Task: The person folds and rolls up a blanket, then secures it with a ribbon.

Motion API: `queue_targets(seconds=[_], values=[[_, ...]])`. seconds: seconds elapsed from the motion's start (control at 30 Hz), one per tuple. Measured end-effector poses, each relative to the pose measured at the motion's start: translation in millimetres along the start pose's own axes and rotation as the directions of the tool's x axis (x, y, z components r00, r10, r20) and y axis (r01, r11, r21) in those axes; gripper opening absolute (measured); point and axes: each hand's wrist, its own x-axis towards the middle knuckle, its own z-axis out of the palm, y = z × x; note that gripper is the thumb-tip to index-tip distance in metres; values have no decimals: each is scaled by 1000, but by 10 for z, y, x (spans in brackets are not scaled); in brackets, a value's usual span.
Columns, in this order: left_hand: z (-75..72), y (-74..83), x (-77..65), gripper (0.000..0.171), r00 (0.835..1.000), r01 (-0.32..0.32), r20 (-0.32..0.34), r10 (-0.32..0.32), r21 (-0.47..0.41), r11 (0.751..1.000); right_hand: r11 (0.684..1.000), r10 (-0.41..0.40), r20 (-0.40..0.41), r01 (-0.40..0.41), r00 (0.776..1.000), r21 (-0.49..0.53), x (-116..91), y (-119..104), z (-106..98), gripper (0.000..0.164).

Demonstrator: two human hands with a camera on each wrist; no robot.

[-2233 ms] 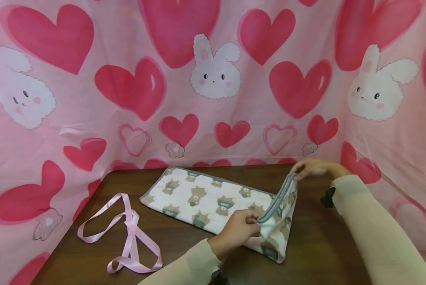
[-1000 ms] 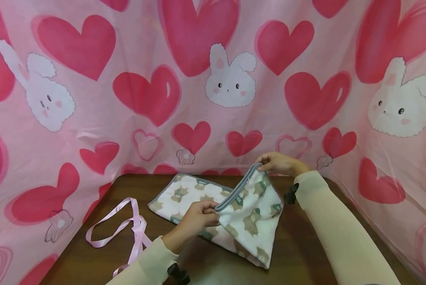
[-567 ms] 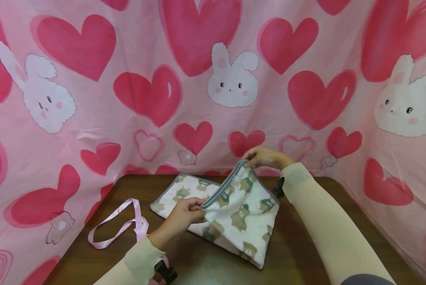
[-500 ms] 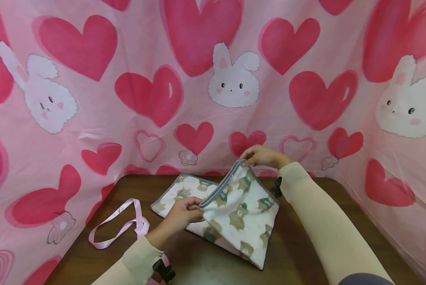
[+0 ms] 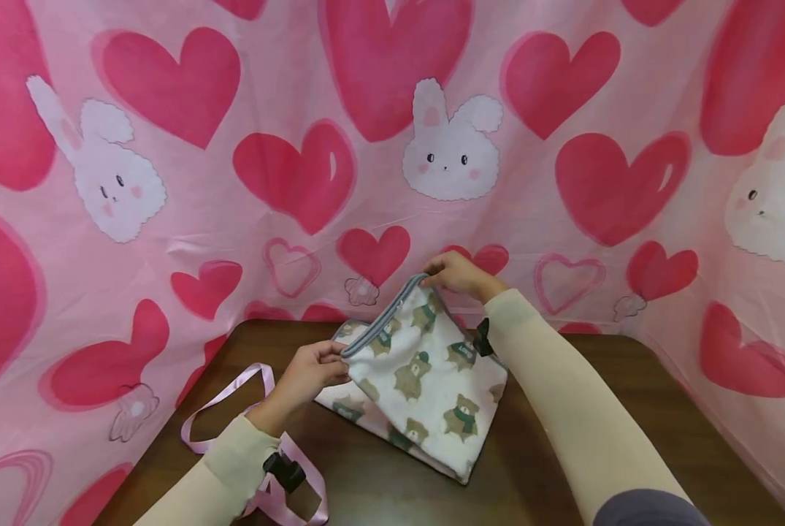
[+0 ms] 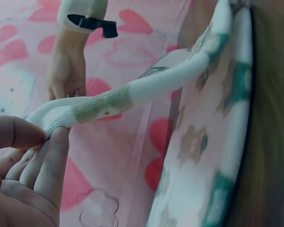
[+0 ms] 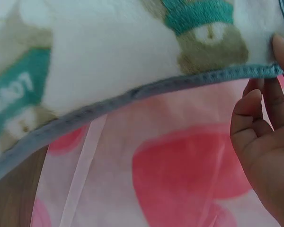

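The left hand [image 5: 300, 383] is pinching one end of the grey-blue edging [image 5: 382, 325] on a bear-print towel [image 5: 431, 372], its grip closing thumb and fingertips on the fabric with no gap showing between them. The right hand [image 5: 461, 276] is pinching the other end of that edge, its grip also tight on the hem, and it is standing higher and farther from the person than the left. Between the two hands the doubled edging is running in a slant, down from the right hand to the left. The towel is hanging below it in a raised flap, showing brown bears in green scarves on white, while the lower layer is lying on the dark wooden worktop [image 5: 635, 376] beneath and behind the flap. One corner is pointing toward the person. A pink satin ribbon [image 5: 275, 502] is lying looped on the worktop to the left of the towel, with the left sleeve [image 5: 215, 467] partly covering it. Cream sleeves are covering both forearms, and a black buckle [image 5: 284, 471] is sitting near the left wrist. Behind the worktop a pink curtain [image 5: 392, 212] is hanging, printed with hearts and white rabbits
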Motion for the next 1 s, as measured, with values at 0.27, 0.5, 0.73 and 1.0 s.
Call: queue_targets(seconds=[0.27,0.5,0.73,1.0], values=[[-275,52,25,33,998,-2,-58,6,73,997,999,8,-87,-12,996,-48,235,-117,343,21],[-463,-69,14,34,995,50,-86,-41,95,994,998,-18,-194,5,981,-64,446,-24,774,20],[-648,-212,65,33,987,89,-148,-67,148,985,999,18,-202,-10,979,43,577,-20,1064,17],[-679,-377,84,34,972,158,-194,-130,140,977,994,98,-196,-85,976,73,646,87,1250,19]])
